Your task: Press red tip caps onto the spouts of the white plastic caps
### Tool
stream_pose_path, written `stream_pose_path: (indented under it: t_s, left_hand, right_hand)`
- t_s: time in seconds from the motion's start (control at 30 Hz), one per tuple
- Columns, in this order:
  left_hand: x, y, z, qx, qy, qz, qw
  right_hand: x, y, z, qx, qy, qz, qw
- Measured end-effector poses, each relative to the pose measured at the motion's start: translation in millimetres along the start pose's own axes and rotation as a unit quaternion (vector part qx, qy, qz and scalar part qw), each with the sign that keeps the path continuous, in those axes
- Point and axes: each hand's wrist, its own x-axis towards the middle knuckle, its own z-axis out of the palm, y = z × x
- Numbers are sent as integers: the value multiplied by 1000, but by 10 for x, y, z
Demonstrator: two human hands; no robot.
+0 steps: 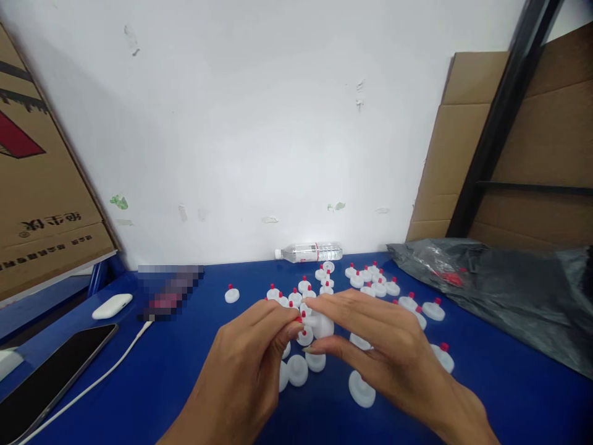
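My right hand (375,337) curls its fingers and thumb around a white translucent plastic cap (323,326), whose spout points left. Close beside it, my left hand (254,349) pinches a small red tip (299,319) at the end of that spout. Whether the tip is seated on the spout I cannot tell. Beneath and around both hands lie several similar white caps, many with red tips, such as one standing alone (232,295) on the left. Another cap (297,371) near my left hand shows no red tip.
A clear plastic bottle (311,252) lies against the wall at the back of the blue table (185,395). A grey plastic bag (509,290) with red pieces covers the right side. On the left are a phone (55,383), a white case (112,306) and a cable (102,377).
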Motion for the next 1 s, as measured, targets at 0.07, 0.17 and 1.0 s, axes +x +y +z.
stream_pose_path:
  t_s: [0.07,0.17,1.0]
  left_hand:
    - [-17,1,21,7,-10,0,1000]
    - [-45,-20,24,-11,-29,-15,999]
    - [-74,-705,-77,345,-373,-318,801]
  right_hand:
    - [-10,14,-1,-3,-6,-14,1000]
    - [-31,11,17,-6,-26,-18,999]
    - [-158,212,67,-171,-302,289,892]
